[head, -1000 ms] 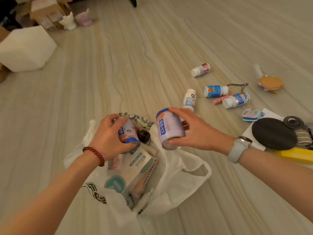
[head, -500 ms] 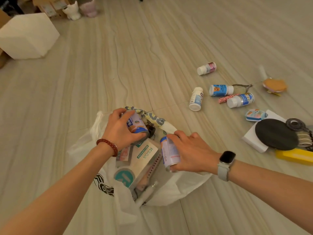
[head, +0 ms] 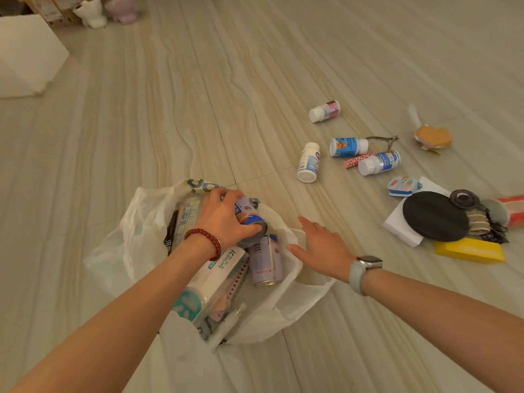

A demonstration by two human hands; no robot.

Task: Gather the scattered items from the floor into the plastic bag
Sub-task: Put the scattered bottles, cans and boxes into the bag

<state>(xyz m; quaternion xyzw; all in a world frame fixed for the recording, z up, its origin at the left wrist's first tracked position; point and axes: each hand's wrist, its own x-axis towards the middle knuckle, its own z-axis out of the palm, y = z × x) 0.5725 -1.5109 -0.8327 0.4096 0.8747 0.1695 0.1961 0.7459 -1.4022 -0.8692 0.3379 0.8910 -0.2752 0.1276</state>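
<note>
Down over the plastic bag (head: 136,239), my left hand (head: 224,219) reaches in from the lower left, forearm stretched long across the view, a red bead bracelet (head: 204,241) on the wrist. Its fingers curl round a can with a blue band (head: 249,219), gripping it from above, the can tilted with its metal end facing me, right over the bag's open mouth. Just below it, a second can, pale purple (head: 266,265), lies inside the bag on its side, touching a white and teal box (head: 218,276) that sits under my left wrist.

My right hand (head: 323,248) comes in from the right, a watch (head: 364,269) on the wrist, palm down, fingers straight and spread, holding nothing. It hovers at the bag's right rim, just beside the purple can; whether the fingertips touch the plastic I cannot tell.

Out on the floor (head: 198,109) to the right, well apart from the bag, four small white bottles lie on their sides: one with a pink label (head: 324,111), one with a blue cartoon label (head: 348,147), one nearest the bag (head: 308,162), and one more with a blue label (head: 379,163) touching a pink spotted tube (head: 357,159). Further right, a black disc (head: 435,216) rests on a white pad, with a yellow box (head: 469,251) beside it.
</note>
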